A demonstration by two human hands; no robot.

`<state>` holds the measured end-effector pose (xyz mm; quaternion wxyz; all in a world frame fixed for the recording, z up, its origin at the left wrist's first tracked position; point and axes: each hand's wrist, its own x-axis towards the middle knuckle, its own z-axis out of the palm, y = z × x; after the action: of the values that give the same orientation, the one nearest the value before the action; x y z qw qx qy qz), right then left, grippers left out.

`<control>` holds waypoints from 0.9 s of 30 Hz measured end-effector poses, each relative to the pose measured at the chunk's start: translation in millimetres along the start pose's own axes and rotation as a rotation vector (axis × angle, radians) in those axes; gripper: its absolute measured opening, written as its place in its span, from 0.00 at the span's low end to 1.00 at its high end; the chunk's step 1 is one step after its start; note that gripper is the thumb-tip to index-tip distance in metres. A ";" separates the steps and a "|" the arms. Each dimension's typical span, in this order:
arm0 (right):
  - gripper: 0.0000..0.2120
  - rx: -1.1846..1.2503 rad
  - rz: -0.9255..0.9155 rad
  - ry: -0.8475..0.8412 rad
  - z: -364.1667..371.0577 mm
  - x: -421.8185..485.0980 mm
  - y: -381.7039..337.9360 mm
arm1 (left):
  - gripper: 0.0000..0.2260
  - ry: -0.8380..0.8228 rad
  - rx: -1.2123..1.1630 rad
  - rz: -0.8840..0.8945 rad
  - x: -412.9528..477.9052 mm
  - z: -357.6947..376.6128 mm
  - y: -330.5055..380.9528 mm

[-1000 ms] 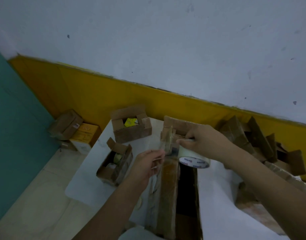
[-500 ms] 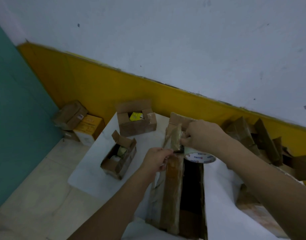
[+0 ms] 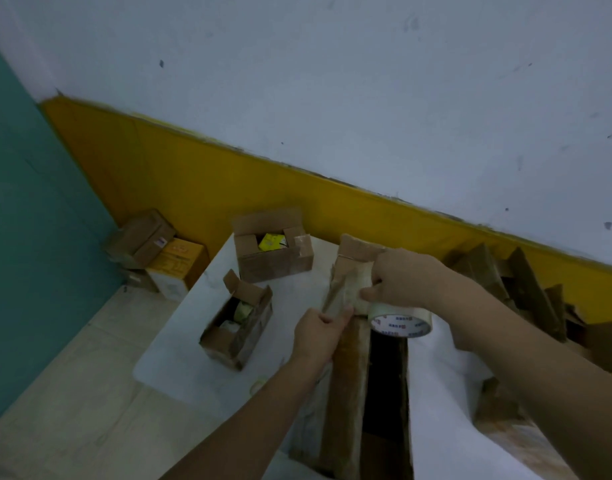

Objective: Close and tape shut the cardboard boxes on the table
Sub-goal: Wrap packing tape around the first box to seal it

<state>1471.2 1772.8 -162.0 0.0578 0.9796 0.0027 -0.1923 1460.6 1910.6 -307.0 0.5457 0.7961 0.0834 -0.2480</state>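
Note:
A long cardboard box (image 3: 349, 382) lies lengthwise on the white table (image 3: 180, 358), its top open along a dark gap. My right hand (image 3: 405, 278) holds a roll of clear tape (image 3: 401, 320) over the box's far end. A stretch of tape runs from the roll to my left hand (image 3: 320, 332), which pinches its free end beside the left flap. Two smaller open boxes stand to the left: one (image 3: 273, 254) at the back with a yellow item inside, one (image 3: 237, 323) nearer.
On the floor at the left, against the yellow and teal walls, sit a closed brown box (image 3: 141, 237) and a yellow-orange carton (image 3: 176, 265). A heap of flattened cardboard (image 3: 526, 289) leans at the right, with another brown box (image 3: 505, 414) at the table's right edge.
The view has tilted down slightly. My right hand has moved a little right with the roll, and the strip of tape between my hands has lengthened.

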 end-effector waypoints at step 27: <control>0.18 0.720 -0.142 0.084 36.3 -3.4 10.0 | 0.18 -0.367 0.096 0.312 -8.8 -48.8 9.7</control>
<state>1454.7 1758.8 -192.9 -0.3044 0.9416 0.0050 -0.1438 1471.7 1952.5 -281.0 0.5449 0.7660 -0.1529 -0.3048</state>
